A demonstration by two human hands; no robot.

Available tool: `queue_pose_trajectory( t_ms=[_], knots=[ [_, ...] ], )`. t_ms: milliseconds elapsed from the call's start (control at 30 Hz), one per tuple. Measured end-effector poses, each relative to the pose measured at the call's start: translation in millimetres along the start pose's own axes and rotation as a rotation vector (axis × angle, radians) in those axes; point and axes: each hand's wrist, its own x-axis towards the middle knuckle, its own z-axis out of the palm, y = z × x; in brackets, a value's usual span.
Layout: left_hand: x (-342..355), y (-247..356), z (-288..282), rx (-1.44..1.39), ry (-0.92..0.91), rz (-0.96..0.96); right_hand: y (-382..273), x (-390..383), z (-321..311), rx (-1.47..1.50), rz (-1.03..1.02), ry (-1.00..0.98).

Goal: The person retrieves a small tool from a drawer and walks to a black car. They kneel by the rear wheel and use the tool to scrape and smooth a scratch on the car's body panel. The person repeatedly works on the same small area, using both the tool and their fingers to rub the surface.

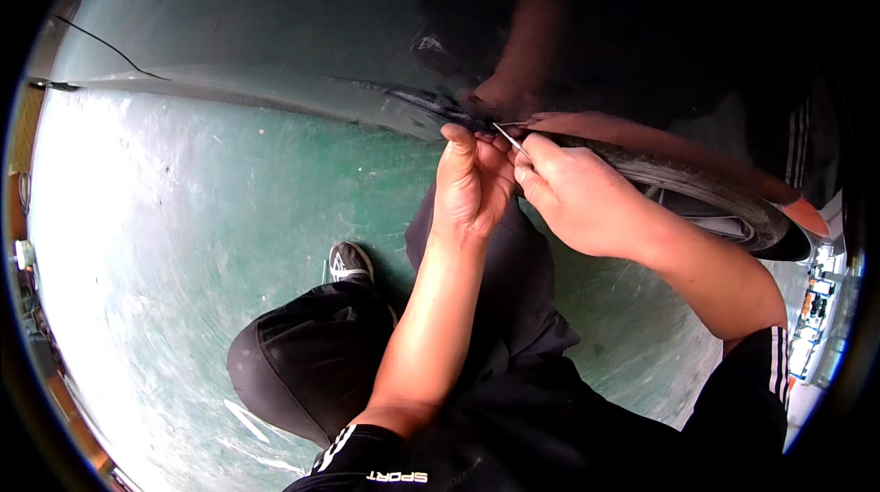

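Observation:
A dark, glossy car body fills the top, its lower edge curving over a tyre. My right hand grips a slim metal tool, whose tip meets the edge at the front of the wheel arch. My left hand is palm up just left of it, thumb raised and apart, fingers loosely bent against the underside of that edge; their tips are partly hidden. Above the hands is a black, streaked patch along the lower body.
A scuffed green floor spreads beneath the car. My bent legs and a dark shoe are below the hands. A thin dark line crosses the body at upper left. Small objects, too tiny to name, line both far rims.

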Motion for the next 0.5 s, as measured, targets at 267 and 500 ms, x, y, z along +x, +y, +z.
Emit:
queue_pose_trajectory(
  t_ms=[267,500],
  knots=[
    [7,1,-9,-0.023,0.069,-0.012,16,10,13,0.301,0.098,0.04],
    [9,10,-4,-0.014,0.022,-0.053,20,32,6,0.213,-0.071,0.004]
  ],
)
